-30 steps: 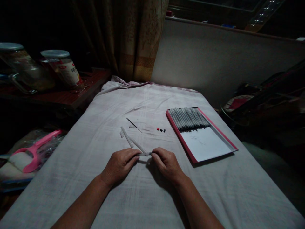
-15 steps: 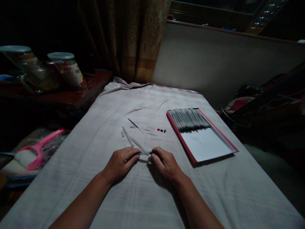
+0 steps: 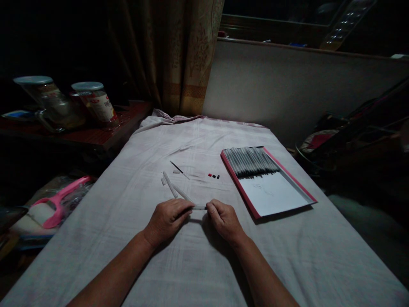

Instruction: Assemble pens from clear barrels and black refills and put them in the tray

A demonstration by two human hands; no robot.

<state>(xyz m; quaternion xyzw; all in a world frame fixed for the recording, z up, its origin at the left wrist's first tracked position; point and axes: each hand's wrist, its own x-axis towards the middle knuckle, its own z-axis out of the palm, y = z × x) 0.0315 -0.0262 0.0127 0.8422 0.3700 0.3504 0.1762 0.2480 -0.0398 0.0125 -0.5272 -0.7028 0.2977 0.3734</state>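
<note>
A slim pen point(image 3: 200, 208) with a clear barrel is stretched level between my two hands, just above the white sheet. My left hand point(image 3: 168, 218) pinches its left end between thumb and fingers. At the dark right end, the fingers of my right hand point(image 3: 224, 221) are closed round it. Just beyond my left fingers lie two frosted clear tubes, a straight pen barrel point(image 3: 170, 184) and another barrel point(image 3: 183, 194). Small clear pen caps point(image 3: 163, 181) and a thin dark-tipped ink refill point(image 3: 179, 169) are beside them. Small red and black plugs point(image 3: 214, 176) sit in a row farther right.
A shallow red-edged box point(image 3: 284, 198) at right holds a row of many clear pens point(image 3: 252, 162). To the left stand jars point(image 3: 97, 104) on a dark red table point(image 3: 105, 138), with a pink-handled object point(image 3: 59, 202) lower down. A curtain point(image 3: 191, 55) hangs behind the bed.
Both hands have shifted slightly right, and less of the pen shows between them. The camera view has tilted a little. The loose parts and the box stay where they were.
</note>
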